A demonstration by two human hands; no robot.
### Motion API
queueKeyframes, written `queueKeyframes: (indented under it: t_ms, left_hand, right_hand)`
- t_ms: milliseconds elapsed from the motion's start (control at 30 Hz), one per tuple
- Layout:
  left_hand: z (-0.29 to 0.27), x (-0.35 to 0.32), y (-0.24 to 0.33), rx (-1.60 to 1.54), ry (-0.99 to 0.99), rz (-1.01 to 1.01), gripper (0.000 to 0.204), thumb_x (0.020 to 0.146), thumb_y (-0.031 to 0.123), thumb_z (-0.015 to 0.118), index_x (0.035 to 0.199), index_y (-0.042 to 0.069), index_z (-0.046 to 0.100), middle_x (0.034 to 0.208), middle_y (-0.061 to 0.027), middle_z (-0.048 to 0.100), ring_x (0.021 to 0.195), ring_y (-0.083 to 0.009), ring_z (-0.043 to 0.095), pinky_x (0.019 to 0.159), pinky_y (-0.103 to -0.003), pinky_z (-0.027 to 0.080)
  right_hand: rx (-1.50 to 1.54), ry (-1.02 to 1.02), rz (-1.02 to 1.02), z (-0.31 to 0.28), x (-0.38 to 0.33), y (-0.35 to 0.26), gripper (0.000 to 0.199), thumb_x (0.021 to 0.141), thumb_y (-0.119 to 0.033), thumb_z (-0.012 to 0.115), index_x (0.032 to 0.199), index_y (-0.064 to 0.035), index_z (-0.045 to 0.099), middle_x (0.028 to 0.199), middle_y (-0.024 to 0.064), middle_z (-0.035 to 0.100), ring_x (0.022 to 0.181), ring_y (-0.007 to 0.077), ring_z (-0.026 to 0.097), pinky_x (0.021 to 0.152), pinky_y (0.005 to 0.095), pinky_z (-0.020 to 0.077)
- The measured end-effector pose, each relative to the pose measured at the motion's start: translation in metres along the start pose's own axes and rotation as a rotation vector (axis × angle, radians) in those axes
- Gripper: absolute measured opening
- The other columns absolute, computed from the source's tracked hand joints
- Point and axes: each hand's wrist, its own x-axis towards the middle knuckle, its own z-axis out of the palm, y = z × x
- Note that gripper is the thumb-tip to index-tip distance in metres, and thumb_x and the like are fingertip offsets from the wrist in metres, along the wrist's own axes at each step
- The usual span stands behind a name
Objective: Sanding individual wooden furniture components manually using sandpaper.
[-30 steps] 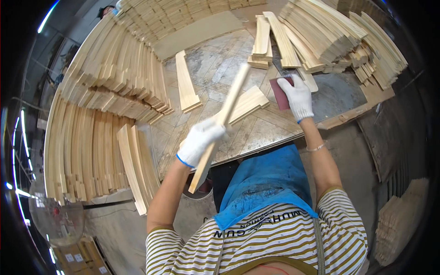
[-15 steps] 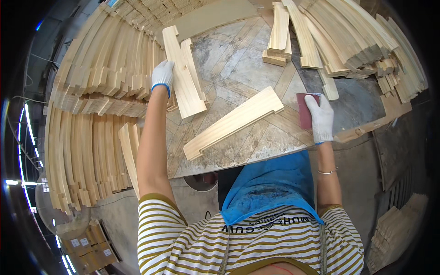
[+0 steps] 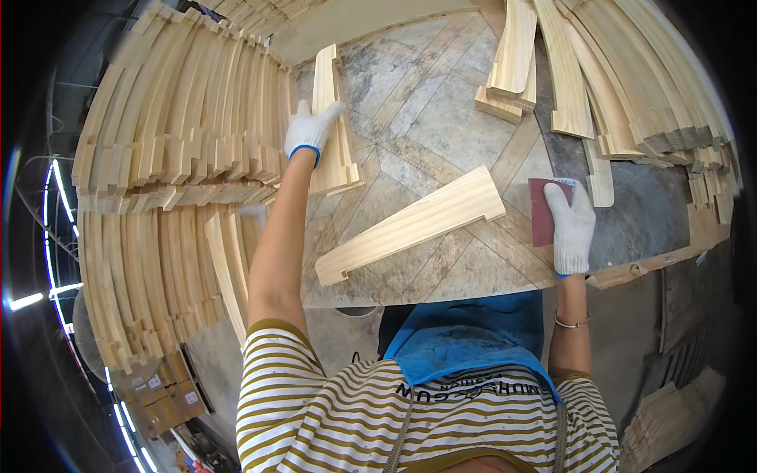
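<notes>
Left hand [image 3: 309, 130] grips a far wooden strip [image 3: 331, 126], right hand [image 3: 571, 225] flat on sandpaper [image 3: 542, 211] — leaning stacks [image 3: 173, 150] could slide if nudged.

White knit glove with blue cuff on left hand [image 3: 310, 130], same on right hand [image 3: 571, 227]. Thin metal bangle [image 3: 571, 322] on right wrist. Short-sleeved white-and-olive striped shirt [image 3: 331, 410], blue apron [image 3: 465, 339] at front.
</notes>
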Motion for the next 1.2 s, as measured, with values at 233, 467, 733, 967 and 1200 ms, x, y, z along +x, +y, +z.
queueKeyframes:
  t_ms: [233, 467, 733, 967, 1200]
  left_hand:
    - [-0.007, -0.005, 0.018, 0.166, -0.098, 0.069, 0.086, 0.067, 0.059, 0.069, 0.125, 0.002, 0.039, 0.123, -0.0260, 0.054, 0.108, -0.0391, 0.058, 0.091, -0.046, 0.046]
    - [0.000, -0.153, 0.037, -0.045, -0.025, 0.763, 0.083, 0.073, 0.042, 0.073, 0.140, 0.008, 0.038, 0.128, -0.0196, 0.053, 0.115, -0.0388, 0.052, 0.095, -0.045, 0.043]
    - [0.022, -0.224, 0.025, 0.183, -0.103, 0.796, 0.082, 0.070, 0.039, 0.075, 0.140, 0.012, 0.042, 0.115, -0.0134, 0.057, 0.100, -0.0331, 0.054, 0.085, -0.042, 0.044]
    - [0.023, -0.226, 0.023, 0.221, -0.050, 0.752, 0.076, 0.074, 0.043, 0.071, 0.139, 0.016, 0.043, 0.109, -0.0111, 0.059, 0.094, -0.0314, 0.055, 0.080, -0.042, 0.044]
    - [0.026, -0.227, 0.024, 0.228, -0.038, 0.762, 0.076, 0.074, 0.046, 0.069, 0.140, 0.019, 0.042, 0.108, -0.0100, 0.059, 0.094, -0.0313, 0.056, 0.079, -0.042, 0.044]
  right_hand:
    - [-0.021, -0.023, 0.022, 0.001, -0.006, -0.012, 0.021, 0.088, -0.020, 0.065, 0.093, 0.0000, 0.063, 0.080, 0.0007, 0.062, 0.074, 0.0063, 0.053, 0.068, 0.0238, 0.0455]
    - [-0.229, -0.094, 0.007, 0.002, 0.005, -0.011, 0.037, 0.083, -0.037, 0.063, 0.098, -0.0030, 0.065, 0.089, 0.0154, 0.067, 0.080, 0.0240, 0.064, 0.074, 0.0327, 0.0486]
    - [-0.643, -0.168, -0.120, 0.060, 0.047, -0.016, 0.046, 0.082, -0.048, 0.053, 0.102, -0.0089, 0.066, 0.100, 0.0206, 0.066, 0.094, 0.0361, 0.063, 0.082, 0.0416, 0.0488]
    - [-0.830, -0.167, -0.056, 0.037, -0.002, -0.007, 0.036, 0.083, -0.038, 0.051, 0.100, -0.0113, 0.067, 0.097, 0.0197, 0.067, 0.092, 0.0360, 0.064, 0.079, 0.0458, 0.0499]
    - [-0.655, -0.100, -0.118, 0.021, 0.017, -0.029, 0.046, 0.080, -0.045, 0.054, 0.101, -0.0059, 0.066, 0.102, 0.0195, 0.066, 0.096, 0.0361, 0.063, 0.083, 0.0419, 0.0493]
